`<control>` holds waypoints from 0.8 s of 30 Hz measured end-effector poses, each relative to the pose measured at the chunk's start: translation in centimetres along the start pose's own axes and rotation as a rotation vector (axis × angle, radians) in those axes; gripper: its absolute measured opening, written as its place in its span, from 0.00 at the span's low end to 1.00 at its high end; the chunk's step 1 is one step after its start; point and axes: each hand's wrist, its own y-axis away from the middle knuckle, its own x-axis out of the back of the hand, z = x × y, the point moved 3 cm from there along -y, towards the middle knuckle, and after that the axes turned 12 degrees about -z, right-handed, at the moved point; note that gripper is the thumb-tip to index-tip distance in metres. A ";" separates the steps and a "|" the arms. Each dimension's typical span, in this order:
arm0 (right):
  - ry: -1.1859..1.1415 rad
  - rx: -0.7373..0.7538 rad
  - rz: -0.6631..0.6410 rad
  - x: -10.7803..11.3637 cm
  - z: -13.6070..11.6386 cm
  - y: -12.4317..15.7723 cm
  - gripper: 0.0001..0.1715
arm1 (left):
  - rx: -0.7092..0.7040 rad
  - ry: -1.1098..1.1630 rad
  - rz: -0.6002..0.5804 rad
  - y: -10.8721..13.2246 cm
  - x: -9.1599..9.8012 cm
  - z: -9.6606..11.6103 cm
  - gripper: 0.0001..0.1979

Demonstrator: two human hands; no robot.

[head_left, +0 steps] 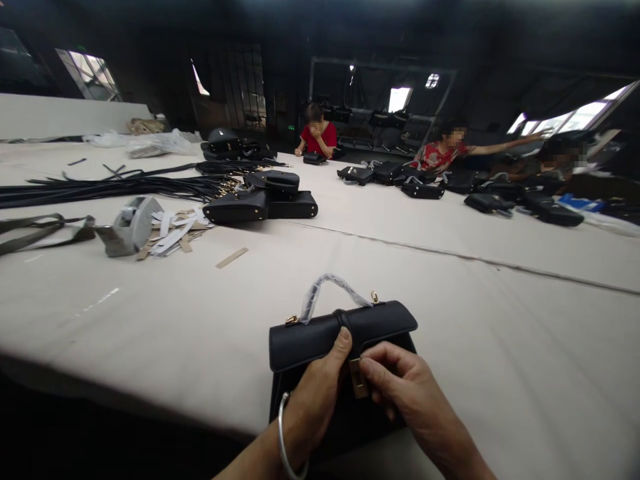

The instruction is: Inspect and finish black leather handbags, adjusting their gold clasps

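Note:
A black handbag stands at the table's near edge, its top handle wrapped in clear plastic and joined by gold rings. Its flap hangs over the front, with a strap down the middle ending at a gold clasp. My left hand grips the bag's front, thumb on the strap just above the clasp; its other fingers are mostly hidden. At the clasp's right side, my right hand has thumb and forefinger pinched together against the metal.
Black bags and a bundle of straps lie at the back left, beside a tape dispenser and paper strips. More bags lie across the pale table, where several people sit.

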 end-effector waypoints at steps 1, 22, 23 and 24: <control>0.038 0.001 0.004 0.0 -0.2 0.1 0.26 | -0.002 -0.028 0.014 0.1 0.0 0.1 0.31; 0.764 0.712 0.453 -1.5 -1.4 1.0 0.10 | -0.075 -0.052 0.073 -0.4 0.0 0.2 0.28; 0.768 0.730 0.436 -1.6 -1.4 1.0 0.10 | -0.071 -0.063 0.081 -0.3 0.0 0.3 0.28; 0.750 0.722 0.412 -1.6 -1.4 1.0 0.10 | -0.071 -0.073 0.083 -0.1 -0.1 0.4 0.27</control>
